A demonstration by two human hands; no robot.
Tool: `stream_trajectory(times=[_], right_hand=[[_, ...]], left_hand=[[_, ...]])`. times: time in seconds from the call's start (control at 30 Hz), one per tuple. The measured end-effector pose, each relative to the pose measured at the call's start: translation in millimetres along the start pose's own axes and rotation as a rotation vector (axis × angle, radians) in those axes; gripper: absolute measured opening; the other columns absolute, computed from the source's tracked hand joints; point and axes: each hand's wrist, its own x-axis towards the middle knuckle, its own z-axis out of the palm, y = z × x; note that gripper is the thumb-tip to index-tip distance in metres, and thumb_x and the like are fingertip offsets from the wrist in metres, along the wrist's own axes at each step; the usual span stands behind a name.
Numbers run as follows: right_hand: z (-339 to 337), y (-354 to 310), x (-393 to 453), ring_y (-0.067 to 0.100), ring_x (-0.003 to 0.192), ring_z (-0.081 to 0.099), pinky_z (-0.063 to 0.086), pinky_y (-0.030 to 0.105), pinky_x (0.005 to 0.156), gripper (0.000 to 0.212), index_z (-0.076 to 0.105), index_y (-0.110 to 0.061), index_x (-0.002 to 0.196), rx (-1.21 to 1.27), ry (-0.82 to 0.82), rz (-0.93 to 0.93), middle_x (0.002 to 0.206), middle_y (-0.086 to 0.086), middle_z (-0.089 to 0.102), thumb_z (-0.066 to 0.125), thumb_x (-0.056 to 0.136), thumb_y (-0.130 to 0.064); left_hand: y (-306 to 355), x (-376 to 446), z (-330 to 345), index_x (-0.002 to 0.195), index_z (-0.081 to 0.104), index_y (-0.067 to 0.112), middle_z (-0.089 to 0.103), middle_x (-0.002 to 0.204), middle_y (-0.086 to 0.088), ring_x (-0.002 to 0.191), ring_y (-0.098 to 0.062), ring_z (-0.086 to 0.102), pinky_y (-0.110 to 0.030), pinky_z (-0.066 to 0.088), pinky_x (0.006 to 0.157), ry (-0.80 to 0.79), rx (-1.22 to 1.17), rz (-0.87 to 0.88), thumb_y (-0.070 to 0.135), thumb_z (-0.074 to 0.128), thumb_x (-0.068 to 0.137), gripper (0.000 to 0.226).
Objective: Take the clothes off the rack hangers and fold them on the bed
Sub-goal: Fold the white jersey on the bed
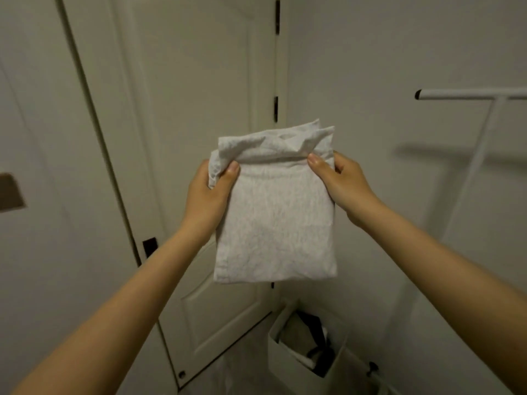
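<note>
Pale walls and a white panelled door (199, 138) formed the background, with a white rack bar (470, 94) at the right carrying no hangers or clothes in view, and a white bag (302, 363) of dark items on the floor below. Held up in mid-air before the door, a light grey garment (273, 218) appeared already folded into a compact rectangle; the left hand (209, 195) and right hand (342, 183) each pinched an upper corner between thumb and fingers; no bed was visible, so setting the garment down seemingly remained.

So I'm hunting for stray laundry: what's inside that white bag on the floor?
Inside the white bag, dark and pale crumpled items show near the top; anything lower is hidden by its walls.
</note>
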Motion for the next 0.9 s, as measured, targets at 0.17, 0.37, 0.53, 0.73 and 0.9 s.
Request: stream_trajectory(times=[0.17,0.37,0.53,0.73,0.9], right_hand=[[-13,54,35,-0.001,0.081,0.06,0.046,0.017,0.067,0.011,0.061,-0.032,0.084,-0.065,0.083,0.069,0.089,-0.016,0.064,0.054,0.092,-0.036],[-11,143,77,0.004,0.088,0.061,0.05,0.024,0.076,0.014,0.063,-0.027,0.095,-0.198,0.185,0.211,0.094,-0.014,0.064,0.055,0.091,-0.039],[-2,219,117,0.007,0.085,0.06,0.049,0.027,0.076,0.023,0.063,-0.019,0.099,-0.292,0.264,0.384,0.091,-0.01,0.063,0.052,0.093,-0.038],[-5,309,131,0.003,0.081,0.058,0.045,0.018,0.065,0.018,0.061,-0.022,0.099,-0.267,0.312,0.6,0.09,-0.014,0.061,0.052,0.093,-0.037],[-21,394,146,-0.002,0.082,0.054,0.042,0.015,0.064,0.019,0.058,-0.027,0.108,-0.18,0.344,0.748,0.094,-0.014,0.059,0.052,0.093,-0.036]], left_hand=[[-57,37,45,0.104,0.057,0.031,0.061,0.101,0.014,0.091,0.003,0.059,-0.014,0.048,0.073,-0.114,-0.071,-0.086,0.036,0.056,0.09,0.014],[-159,81,109,0.1,0.057,0.038,0.063,0.106,0.012,0.098,-0.006,0.061,-0.031,0.051,0.085,-0.267,-0.276,-0.37,0.037,0.058,0.089,0.011],[-244,119,160,0.107,0.051,0.038,0.055,0.101,0.02,0.095,-0.003,0.055,-0.022,0.045,0.077,-0.374,-0.273,-0.487,0.044,0.051,0.092,0.017],[-332,130,220,0.136,0.044,0.03,0.05,0.134,0.007,0.121,-0.019,0.048,-0.041,0.04,0.104,-0.511,-0.26,-0.785,0.056,0.055,0.084,0.059],[-393,138,281,0.141,0.039,0.025,0.047,0.138,0.002,0.126,-0.025,0.045,-0.045,0.036,0.108,-0.572,-0.203,-1.043,0.06,0.056,0.082,0.07]])
